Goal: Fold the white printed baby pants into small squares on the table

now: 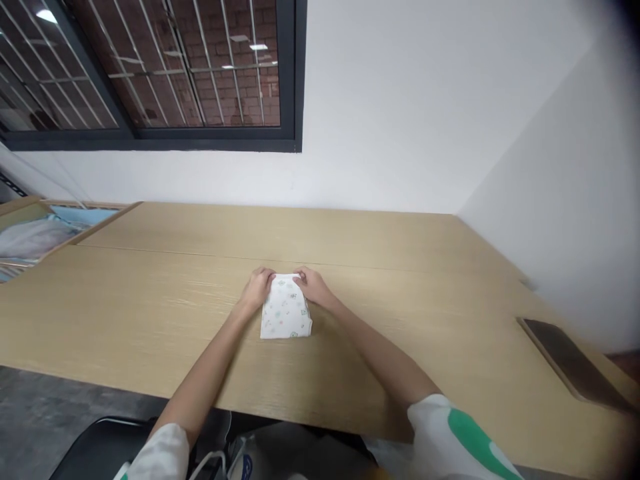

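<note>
Passable over desk [410,243] between cloth [286,310] and wall [380,167]; blocked beside cloth by hands [257,287], far right by dark slab [573,360].

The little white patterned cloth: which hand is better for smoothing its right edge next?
Probably the right hand: it is at the far end of the white patterned cloth's right edge. The left hand is at the opposite side.

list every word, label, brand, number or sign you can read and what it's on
Nothing is readable.
Dark blue oval mark with pale marking, bottom edge: too small and cut off to read.
White folded cloth with small coloured prints: tiny motifs, no legible words.
</note>
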`<state>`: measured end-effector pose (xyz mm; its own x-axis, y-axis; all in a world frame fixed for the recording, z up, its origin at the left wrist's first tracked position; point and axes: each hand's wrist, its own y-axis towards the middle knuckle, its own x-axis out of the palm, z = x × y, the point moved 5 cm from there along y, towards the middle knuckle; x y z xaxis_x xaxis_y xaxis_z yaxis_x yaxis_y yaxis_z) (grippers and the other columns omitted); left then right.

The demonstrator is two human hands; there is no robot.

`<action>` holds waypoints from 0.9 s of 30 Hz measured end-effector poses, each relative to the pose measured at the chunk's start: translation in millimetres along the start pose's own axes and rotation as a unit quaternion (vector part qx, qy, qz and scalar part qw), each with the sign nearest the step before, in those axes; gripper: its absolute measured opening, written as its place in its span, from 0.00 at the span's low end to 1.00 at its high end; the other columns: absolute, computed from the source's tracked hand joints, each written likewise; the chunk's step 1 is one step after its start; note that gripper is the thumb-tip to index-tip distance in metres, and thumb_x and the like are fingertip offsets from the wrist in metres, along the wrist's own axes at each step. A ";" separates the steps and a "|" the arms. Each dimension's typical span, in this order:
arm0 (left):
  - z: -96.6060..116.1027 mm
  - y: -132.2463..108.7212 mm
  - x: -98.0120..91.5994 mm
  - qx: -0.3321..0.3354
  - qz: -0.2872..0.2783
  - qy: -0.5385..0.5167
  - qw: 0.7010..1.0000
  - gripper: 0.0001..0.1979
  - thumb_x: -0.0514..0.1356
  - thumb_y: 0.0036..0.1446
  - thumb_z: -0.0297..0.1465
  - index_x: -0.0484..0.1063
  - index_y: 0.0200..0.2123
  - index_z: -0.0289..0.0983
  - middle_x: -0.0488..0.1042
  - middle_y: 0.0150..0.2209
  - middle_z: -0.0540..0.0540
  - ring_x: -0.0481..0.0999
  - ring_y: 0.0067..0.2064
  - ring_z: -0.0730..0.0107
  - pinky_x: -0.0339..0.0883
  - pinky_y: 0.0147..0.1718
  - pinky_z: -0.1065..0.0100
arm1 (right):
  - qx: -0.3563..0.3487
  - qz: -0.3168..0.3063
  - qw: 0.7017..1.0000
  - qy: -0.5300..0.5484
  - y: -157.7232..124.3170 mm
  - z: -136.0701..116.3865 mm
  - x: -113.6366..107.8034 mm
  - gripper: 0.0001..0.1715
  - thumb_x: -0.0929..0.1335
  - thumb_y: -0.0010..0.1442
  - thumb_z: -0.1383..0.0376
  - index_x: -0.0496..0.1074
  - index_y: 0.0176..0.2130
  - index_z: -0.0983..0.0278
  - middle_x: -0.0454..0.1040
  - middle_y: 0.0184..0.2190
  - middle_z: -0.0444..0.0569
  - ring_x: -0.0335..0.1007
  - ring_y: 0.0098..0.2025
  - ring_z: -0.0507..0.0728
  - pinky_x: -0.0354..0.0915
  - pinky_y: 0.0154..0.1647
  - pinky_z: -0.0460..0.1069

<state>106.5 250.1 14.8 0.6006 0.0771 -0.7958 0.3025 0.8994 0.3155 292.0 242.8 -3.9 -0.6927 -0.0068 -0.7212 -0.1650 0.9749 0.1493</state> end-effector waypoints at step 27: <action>73.2 -184.0 54.1 0.022 0.017 0.240 0.970 0.39 0.57 0.63 0.49 0.47 0.72 0.45 0.44 0.73 0.33 0.54 0.72 0.36 0.68 0.63 0.42 | -0.370 -0.136 0.896 -0.203 -35.9 -34.4 67.0 0.33 0.57 0.75 0.52 0.59 0.70 0.66 0.56 0.71 0.57 0.46 0.74 0.61 0.47 0.73 0.61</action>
<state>137.5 57.3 -48.4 0.2007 0.3067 -0.9304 0.3270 0.8743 0.3588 227.3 199.7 -34.3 -0.2681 0.0059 -0.9634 -0.8139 0.5336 0.2297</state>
